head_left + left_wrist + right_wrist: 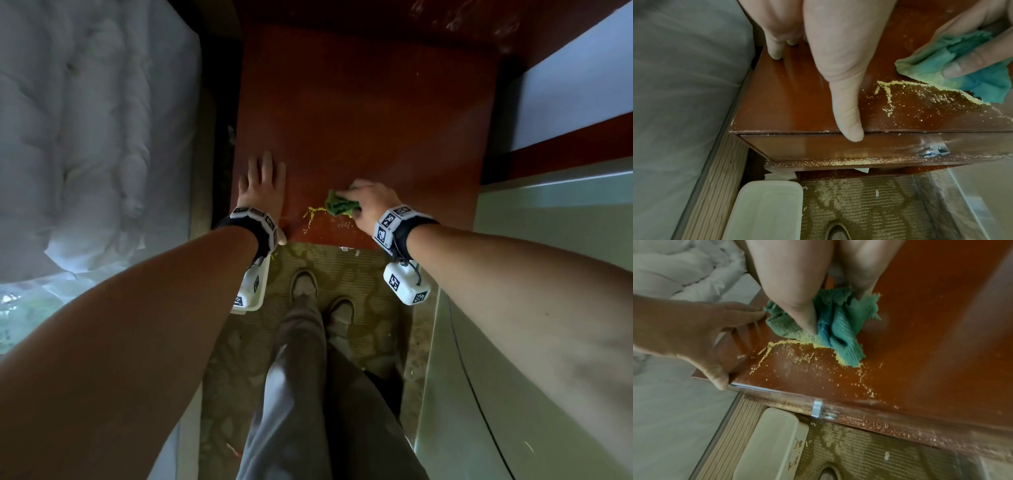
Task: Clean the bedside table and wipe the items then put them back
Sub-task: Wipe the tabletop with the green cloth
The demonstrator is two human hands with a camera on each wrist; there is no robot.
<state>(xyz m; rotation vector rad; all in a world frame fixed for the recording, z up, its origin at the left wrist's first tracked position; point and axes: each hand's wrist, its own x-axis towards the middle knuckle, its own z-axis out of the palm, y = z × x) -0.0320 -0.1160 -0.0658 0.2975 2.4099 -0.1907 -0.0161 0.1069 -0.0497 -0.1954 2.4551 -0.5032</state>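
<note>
Under your right hand (368,202), in the head view, a bunched green cloth (340,205) is gripped and pressed onto the reddish-brown bedside table (370,120), near its front edge; your left hand (263,181) lies flat with straight fingers on the tabletop just to the cloth's left, holding nothing. From the left wrist, your thumb (846,91) points at the table's front edge, and yellow powder (888,92) trails between it and the cloth. From the right wrist, your fingers (797,293) curl into the cloth, powder lies just in front of it, and a white bin (774,443) stands on the carpet below.
</note>
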